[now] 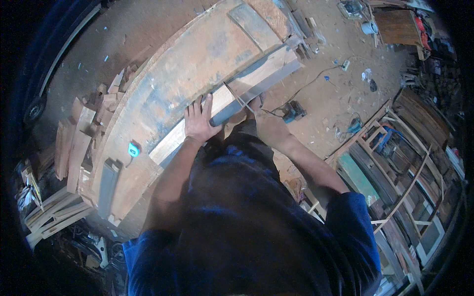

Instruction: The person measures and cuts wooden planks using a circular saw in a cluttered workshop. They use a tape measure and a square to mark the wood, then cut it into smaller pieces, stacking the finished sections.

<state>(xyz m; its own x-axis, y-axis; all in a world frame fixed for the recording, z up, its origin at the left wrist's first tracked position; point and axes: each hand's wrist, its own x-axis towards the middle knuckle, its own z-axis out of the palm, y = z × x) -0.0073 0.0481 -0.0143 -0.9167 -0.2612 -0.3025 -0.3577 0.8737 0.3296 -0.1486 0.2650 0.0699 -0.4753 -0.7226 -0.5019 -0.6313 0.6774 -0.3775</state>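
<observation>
A long, pale squared timber (173,140) lies slantwise along the near edge of the worn wooden bench (195,61). My left hand (200,122) presses flat on it, fingers spread, holding nothing. Across the timber's upper face runs a thin, straight, narrow tool (232,92); its exact kind is not clear. My right hand (257,109) is closed around its near end, just off the timber's near side, with the fingers partly hidden. Beyond the tool, the timber's far part (266,70) continues to the bench's upper right end.
A blue tape measure (133,149) and a short dark wood piece (109,185) lie on the bench. Offcuts (79,143) are heaped left of it. A corded power tool (295,111) sits on the floor at right, near wooden frames and stacked boards (390,163).
</observation>
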